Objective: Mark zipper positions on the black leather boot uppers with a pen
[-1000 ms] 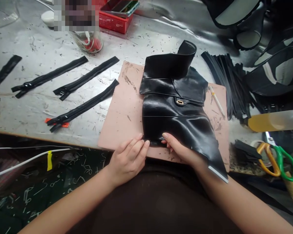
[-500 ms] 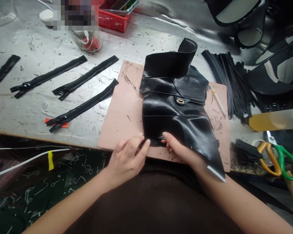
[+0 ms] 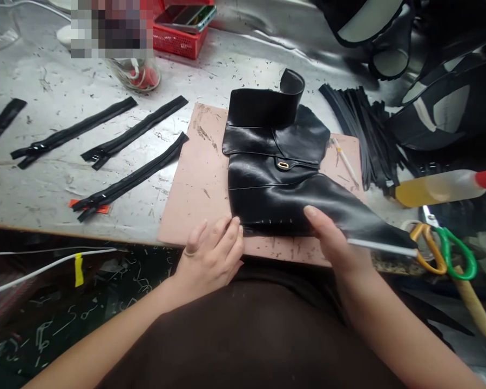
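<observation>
A glossy black leather boot upper [image 3: 267, 204] with a small gold fitting [image 3: 283, 166] lies across a pink board [image 3: 194, 189]. Its front edge runs between my hands, with several small pale marks along it. My left hand [image 3: 213, 251] is closed on the left end of that edge, fingertips pressed together there. Farther along, my right hand [image 3: 338, 246] grips the same edge, thumb on top and fingers hidden beneath. A white strip [image 3: 383, 247] borders the leather just right of my right hand.
Several black zippers [image 3: 133, 173] lie on the left of the metal table. A bundle of black strips [image 3: 360, 129], a bottle of yellow liquid [image 3: 433, 188], and scissors [image 3: 456, 254] are at right. A white pen [image 3: 345, 162] rests on the board; a red basket [image 3: 182, 40] stands behind.
My right hand has slid right along the front edge, away from my left hand. The leather's right end has swung outward and up, and the front edge now looks straighter.
</observation>
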The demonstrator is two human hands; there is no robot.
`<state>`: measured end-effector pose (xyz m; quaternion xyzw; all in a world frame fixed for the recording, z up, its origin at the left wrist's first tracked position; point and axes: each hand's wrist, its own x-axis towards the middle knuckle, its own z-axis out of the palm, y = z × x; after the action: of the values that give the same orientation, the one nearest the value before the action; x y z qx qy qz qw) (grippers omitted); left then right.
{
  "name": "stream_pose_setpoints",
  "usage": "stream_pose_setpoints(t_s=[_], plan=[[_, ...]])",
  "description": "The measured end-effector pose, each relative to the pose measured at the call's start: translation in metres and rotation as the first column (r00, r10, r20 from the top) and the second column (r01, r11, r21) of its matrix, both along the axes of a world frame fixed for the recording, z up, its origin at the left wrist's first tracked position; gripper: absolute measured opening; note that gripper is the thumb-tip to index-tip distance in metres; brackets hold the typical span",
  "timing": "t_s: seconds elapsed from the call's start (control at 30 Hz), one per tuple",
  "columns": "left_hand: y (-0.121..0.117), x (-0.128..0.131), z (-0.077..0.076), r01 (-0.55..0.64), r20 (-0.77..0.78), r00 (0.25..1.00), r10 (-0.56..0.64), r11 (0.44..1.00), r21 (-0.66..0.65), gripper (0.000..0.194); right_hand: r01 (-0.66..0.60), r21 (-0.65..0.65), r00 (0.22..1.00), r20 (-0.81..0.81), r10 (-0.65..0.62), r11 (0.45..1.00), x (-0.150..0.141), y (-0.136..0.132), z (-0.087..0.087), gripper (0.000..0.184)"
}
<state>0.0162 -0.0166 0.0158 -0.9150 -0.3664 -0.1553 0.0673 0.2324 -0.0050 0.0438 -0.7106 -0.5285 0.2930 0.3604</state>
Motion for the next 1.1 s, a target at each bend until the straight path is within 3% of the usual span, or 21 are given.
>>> stream_pose_setpoints(t_s=[0.13, 0.23, 0.37, 0.5, 0.67, 0.83, 1.1], plan=[[0.0, 0.001, 0.001, -0.031, 0.016, 0.999, 0.03, 0.998, 0.059, 0.029, -0.084, 0.086, 0.966, 0.251, 0.06, 0.993, 0.019, -0.002, 0.002, 0.043], [0.002, 0.002, 0.003, -0.029, -0.011, 1.0, 0.029, 0.999, 0.04, 0.035, -0.099, 0.087, 0.947, 0.315, 0.067, 0.991, 0.022, -0.003, -0.006, 0.051], [0.003, 0.007, 0.007, -0.021, -0.042, 0.999, 0.02, 1.0, -0.021, 0.048, -0.084, 0.077, 0.959, 0.277, 0.059, 0.993, 0.023, -0.004, -0.016, 0.054], [0.004, 0.012, 0.009, -0.032, -0.076, 0.997, 0.032, 0.999, 0.001, 0.05, -0.106, 0.07, 0.961, 0.264, 0.084, 0.992, 0.025, -0.004, -0.021, 0.048], [0.01, 0.023, 0.014, 0.054, -0.142, 0.988, -0.058, 0.998, -0.036, 0.046, -0.096, 0.07, 0.95, 0.305, 0.071, 0.993, 0.026, -0.004, -0.019, 0.045], [0.016, 0.034, 0.019, 0.08, -0.212, 0.973, -0.091, 0.995, -0.06, 0.063, -0.112, 0.066, 0.944, 0.318, 0.085, 0.992, 0.026, -0.003, -0.016, 0.035], [0.014, 0.042, 0.02, 0.11, -0.174, 0.976, -0.132, 0.985, -0.129, 0.05, -0.148, 0.115, 0.933, 0.345, 0.1, 0.982, 0.028, -0.002, -0.015, 0.028]])
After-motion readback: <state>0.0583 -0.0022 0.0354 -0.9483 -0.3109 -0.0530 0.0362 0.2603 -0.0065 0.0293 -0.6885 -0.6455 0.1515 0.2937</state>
